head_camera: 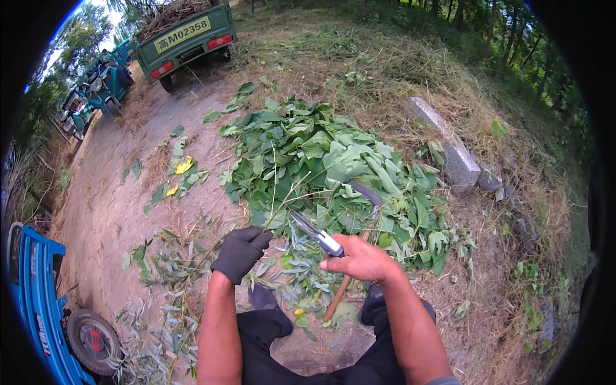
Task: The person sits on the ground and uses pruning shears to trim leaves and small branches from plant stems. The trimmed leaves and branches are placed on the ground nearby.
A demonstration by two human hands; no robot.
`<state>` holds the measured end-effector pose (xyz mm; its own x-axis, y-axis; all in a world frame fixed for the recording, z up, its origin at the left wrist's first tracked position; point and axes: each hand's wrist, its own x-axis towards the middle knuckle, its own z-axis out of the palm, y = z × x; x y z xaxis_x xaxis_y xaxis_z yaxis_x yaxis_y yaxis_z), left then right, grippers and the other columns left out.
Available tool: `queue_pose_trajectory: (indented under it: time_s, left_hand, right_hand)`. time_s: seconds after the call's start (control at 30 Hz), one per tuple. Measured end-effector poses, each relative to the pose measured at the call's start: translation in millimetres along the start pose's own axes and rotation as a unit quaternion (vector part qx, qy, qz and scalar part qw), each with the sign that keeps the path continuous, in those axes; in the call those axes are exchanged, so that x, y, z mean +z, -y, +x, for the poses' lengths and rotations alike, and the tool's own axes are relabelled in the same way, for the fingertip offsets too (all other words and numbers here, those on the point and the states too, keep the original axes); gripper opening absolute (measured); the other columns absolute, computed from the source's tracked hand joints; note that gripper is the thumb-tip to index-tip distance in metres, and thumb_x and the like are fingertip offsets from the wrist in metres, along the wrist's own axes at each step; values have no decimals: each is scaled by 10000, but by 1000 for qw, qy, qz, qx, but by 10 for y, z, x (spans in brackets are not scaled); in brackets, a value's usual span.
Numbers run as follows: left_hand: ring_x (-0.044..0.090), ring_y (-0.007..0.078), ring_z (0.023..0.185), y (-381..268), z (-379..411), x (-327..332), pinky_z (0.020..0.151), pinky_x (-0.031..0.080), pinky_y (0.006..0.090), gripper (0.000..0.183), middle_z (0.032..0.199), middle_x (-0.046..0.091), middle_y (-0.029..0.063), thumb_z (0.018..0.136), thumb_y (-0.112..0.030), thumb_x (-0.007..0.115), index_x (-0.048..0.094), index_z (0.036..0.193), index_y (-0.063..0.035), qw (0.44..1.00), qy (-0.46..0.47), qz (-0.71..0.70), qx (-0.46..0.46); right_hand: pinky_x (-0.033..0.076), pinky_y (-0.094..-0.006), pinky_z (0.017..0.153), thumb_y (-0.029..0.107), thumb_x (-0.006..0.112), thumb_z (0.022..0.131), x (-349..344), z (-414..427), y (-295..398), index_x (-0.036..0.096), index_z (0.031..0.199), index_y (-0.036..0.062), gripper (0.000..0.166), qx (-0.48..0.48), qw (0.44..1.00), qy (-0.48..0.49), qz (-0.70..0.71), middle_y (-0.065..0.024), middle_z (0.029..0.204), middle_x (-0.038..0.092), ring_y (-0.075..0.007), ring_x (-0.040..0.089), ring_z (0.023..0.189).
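Note:
My left hand (241, 254), in a dark glove, is closed around a thin forked branch (282, 202) whose bare twigs spread upward over the leaves. In my bare right hand (365, 259) is a pair of pruning shears (315, 233), the metal jaws pointing up and left, close to the twigs. A broad heap of large green leaves (308, 139) lies on the ground ahead of me. Across its near side rests a sickle: its curved blade (367, 194) is among the leaves, and the wooden handle (338, 298) reaches down between my feet, passing partly behind my right hand.
Narrow-leaved cuttings (159, 317) are strewn at the left. A blue cargo vehicle (41, 298) stands at lower left, a green cart (185, 43) loaded with sticks farther off. Stone blocks (459, 166) lie right of the heap. Dry grass (481, 308) borders the right.

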<state>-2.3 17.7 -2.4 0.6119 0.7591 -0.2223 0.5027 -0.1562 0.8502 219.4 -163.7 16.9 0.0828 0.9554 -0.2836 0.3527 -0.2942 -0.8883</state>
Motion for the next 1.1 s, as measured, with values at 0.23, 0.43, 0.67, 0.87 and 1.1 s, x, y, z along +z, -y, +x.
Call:
queue_pose_trajectory:
  time_s: [0.23, 0.43, 0.67, 0.87, 1.1]
  left_hand:
    - [627, 166, 635, -3, -5, 28, 604, 512, 323, 304, 803, 691, 110, 908, -243, 686, 711, 1019, 39, 1000, 11, -9, -3]
    - [624, 162, 638, -21, -5, -4, 621, 517, 318, 310, 797, 685, 106, 926, -252, 667, 706, 1030, 38, 999, 22, 22, 8]
    - [621, 137, 653, -24, -19, 39, 625, 516, 299, 305, 793, 688, 85, 962, -272, 631, 714, 1037, 12, 999, 36, -32, 9]
    - [609, 128, 660, -43, -34, 15, 630, 513, 289, 289, 791, 682, 72, 968, -261, 627, 715, 1020, 9, 998, 47, -37, 14]
    - [603, 111, 699, -66, -60, 62, 645, 514, 277, 281, 821, 682, 60, 977, -259, 633, 717, 1057, -4, 995, 61, -73, 3]
  right_hand:
    - [480, -375, 746, 322, 739, 858, 78, 43, 2, 587, 1012, -26, 409, 10, 1000, -6, -10, -110, 840, 617, -213, 580, 794]
    - [483, -371, 748, 288, 737, 849, 146, 98, 4, 586, 1019, -36, 397, 21, 998, 1, -54, -145, 850, 633, -235, 602, 805]
    - [483, -369, 721, 279, 734, 839, 165, 156, -54, 591, 1008, -36, 385, 7, 1000, 18, 20, -92, 813, 634, -203, 585, 771]
    - [476, -346, 667, 274, 698, 845, 229, 164, 63, 615, 1030, -43, 376, 27, 993, 78, 83, -80, 800, 650, -172, 582, 723]
    - [497, -325, 643, 254, 696, 850, 281, 200, -14, 630, 958, -21, 303, 24, 985, 87, 148, -69, 782, 656, -154, 616, 700]
